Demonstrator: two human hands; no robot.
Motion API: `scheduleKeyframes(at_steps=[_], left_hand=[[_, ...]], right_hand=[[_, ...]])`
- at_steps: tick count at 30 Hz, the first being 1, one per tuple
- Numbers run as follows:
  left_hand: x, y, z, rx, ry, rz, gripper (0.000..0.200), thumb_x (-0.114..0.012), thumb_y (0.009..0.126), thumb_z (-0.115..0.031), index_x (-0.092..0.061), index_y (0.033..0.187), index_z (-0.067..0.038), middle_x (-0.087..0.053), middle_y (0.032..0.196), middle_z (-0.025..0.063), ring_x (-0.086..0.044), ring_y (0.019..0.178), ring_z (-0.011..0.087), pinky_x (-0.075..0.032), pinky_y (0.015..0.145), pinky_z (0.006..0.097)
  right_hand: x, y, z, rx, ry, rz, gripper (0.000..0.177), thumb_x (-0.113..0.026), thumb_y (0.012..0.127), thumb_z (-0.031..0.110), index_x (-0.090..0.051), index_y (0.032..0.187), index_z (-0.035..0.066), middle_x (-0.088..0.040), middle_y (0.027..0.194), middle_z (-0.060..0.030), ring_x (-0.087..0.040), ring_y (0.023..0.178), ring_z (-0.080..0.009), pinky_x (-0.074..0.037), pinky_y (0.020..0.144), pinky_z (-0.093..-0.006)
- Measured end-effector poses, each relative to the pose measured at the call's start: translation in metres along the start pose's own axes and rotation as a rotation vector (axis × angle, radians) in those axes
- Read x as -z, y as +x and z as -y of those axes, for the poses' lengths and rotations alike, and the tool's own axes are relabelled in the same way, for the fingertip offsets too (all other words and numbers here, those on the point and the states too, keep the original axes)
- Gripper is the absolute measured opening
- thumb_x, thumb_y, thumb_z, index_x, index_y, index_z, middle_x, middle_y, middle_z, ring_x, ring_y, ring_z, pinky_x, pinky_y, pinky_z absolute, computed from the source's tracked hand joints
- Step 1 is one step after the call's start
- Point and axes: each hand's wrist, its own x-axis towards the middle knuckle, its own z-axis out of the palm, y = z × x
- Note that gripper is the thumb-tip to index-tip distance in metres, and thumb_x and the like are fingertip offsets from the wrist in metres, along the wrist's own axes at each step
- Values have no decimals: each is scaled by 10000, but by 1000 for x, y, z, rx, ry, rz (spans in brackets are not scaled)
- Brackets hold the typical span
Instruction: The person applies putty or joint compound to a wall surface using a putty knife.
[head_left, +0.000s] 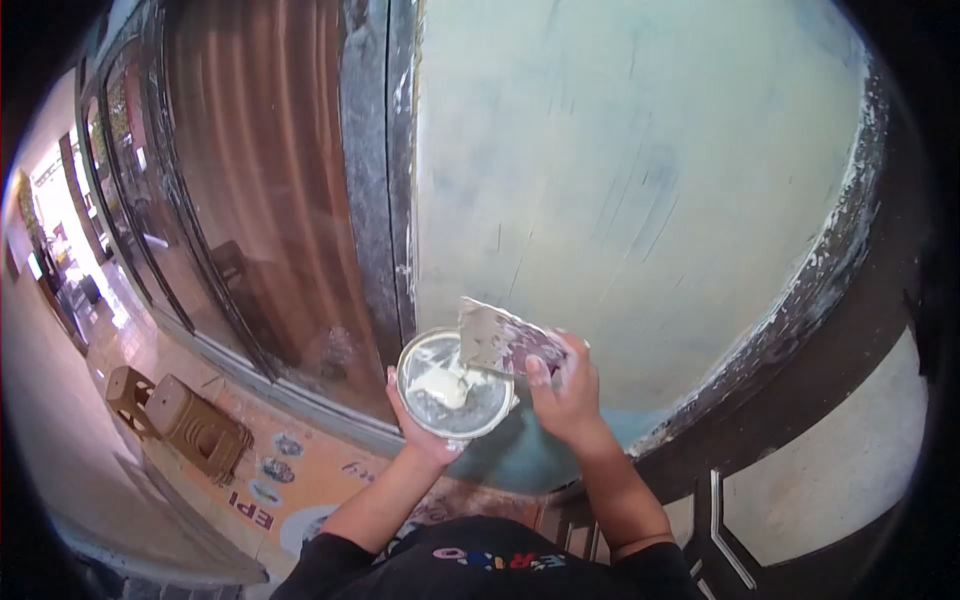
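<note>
My left hand point(428, 437) supports a round, shallow lid-like dish point(480, 412) from below and along its left rim. Inside the dish lies a lump of white paste point(440, 388), with smears of it around. Between thumb and fingers, my right hand point(566, 392) grips a flat putty scraper point(505, 340) coated with dried and fresh paste. The scraper's lower left corner is over the dish, near the paste; whether it touches cannot be made out. Beyond both hands stands a pale wall panel point(640, 180) with streaks and patches on it.
At the left, a window point(260, 180) with a brown curtain runs beside a dark post point(372, 160). Stacked brown plastic stools point(195, 420) stand on the floor near a printed banner point(300, 480). A dark frame point(800, 310) edges the panel on the right.
</note>
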Motion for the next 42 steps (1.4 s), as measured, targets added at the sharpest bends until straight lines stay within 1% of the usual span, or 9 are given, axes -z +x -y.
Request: scheduleKeyframes(at_steps=[4, 7, 15, 19, 23, 25, 34, 37, 42], left_hand=[[3, 6, 6, 5, 33, -18, 784, -342, 852, -742, -488, 1351, -155, -534, 1327, 97, -529, 1181, 324, -431, 994, 505], [-7, 9, 11, -23, 66, 26, 786, -341, 853, -741, -483, 1356, -154, -524, 1340, 92, -523, 1190, 320, -425, 1002, 501], [-20, 14, 18, -2, 18, 70, 780, -339, 859, -736, -490, 1346, -145, -539, 1321, 95, -532, 1180, 321, -436, 996, 489], [-26, 21, 17, -39, 28, 36, 793, -342, 849, -750, -494, 1341, -147, -542, 1314, 98, -535, 1175, 323, -439, 991, 497], [-29, 18, 10, -16, 44, 38, 814, -351, 836, -763, -484, 1348, -145, -535, 1322, 95, -531, 1179, 326, -436, 990, 510], [-33, 19, 9, -32, 22, 83, 812, -346, 839, -761, -475, 1356, -149, -527, 1332, 94, -528, 1183, 325, -436, 991, 512], [-46, 22, -3, -25, 76, 120, 813, -333, 838, -768, -474, 1356, -157, -537, 1314, 89, -533, 1175, 325, -447, 973, 510], [-50, 24, -5, -30, 36, 115, 813, -334, 839, -766, -469, 1361, -157, -523, 1331, 87, -524, 1184, 327, -443, 976, 511], [-59, 27, -14, 9, -17, 179, 833, -349, 844, -755, -444, 1388, -132, -472, 1398, 131, -472, 1245, 368, -387, 1026, 565]], right_hand=[[12, 9, 4, -185, -140, 290, 305, -592, 910, 172, -468, 1144, 21, -646, 847, -232, -642, 755, -425, -511, 659, -473], [14, 1, -4, -50, 15, -14, 300, -561, 929, 220, -470, 1140, 27, -640, 850, -242, -630, 765, -443, -501, 671, -485], [27, 25, 0, -139, -155, 254, 297, -531, 934, 250, -482, 1132, 34, -642, 843, -231, -620, 785, -450, -479, 704, -506], [24, 24, -9, -50, -23, 87, 279, -564, 915, 223, -494, 1104, 30, -640, 836, -226, -623, 766, -439, -484, 680, -501], [26, 34, -5, -79, -71, 237, 280, -594, 899, 218, -507, 1081, 23, -634, 812, -214, -627, 736, -424, -490, 646, -487], [20, 30, -7, 0, -16, -48, 284, -619, 886, 211, -517, 1065, 16, -628, 796, -203, -628, 712, -412, -496, 625, -468], [15, 47, 6, 5, -165, 157, 240, -602, 900, 220, -539, 1042, 37, -633, 785, -189, -634, 705, -396, -500, 634, -455], [12, 51, 4, 14, -34, -50, 253, -600, 901, 242, -536, 1051, 49, -631, 782, -197, -635, 721, -406, -500, 649, -458], [16, 71, 13, -153, 48, 93, 206, -611, 905, 164, -506, 1008, 18, -621, 802, -118, -620, 716, -194, -496, 677, -342]])
